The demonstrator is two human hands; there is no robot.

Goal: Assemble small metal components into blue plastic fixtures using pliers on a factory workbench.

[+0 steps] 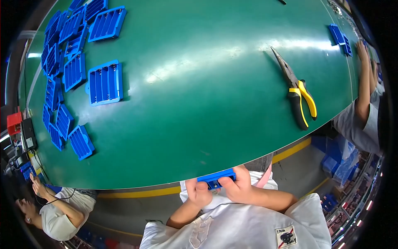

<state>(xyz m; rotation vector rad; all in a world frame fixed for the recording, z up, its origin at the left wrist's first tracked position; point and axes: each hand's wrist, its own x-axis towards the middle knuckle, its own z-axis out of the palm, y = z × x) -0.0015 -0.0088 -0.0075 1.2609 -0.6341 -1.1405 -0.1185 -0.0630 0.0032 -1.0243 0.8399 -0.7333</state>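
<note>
Blue slotted plastic part (216, 178): pinched edge-on between left hand (198, 191) and right hand (236, 186), held at the green table (207, 103) rim. Risk judged: the part could be dropped off the rim if the grip slackens. Pliers (299, 93) lie well apart.

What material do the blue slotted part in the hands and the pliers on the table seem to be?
The blue part looks like moulded plastic: uniform matte blue with thin ribs. The pliers seem to be dull grey metal at the nose, with yellow-and-black handles, probably rubber or plastic.
</note>
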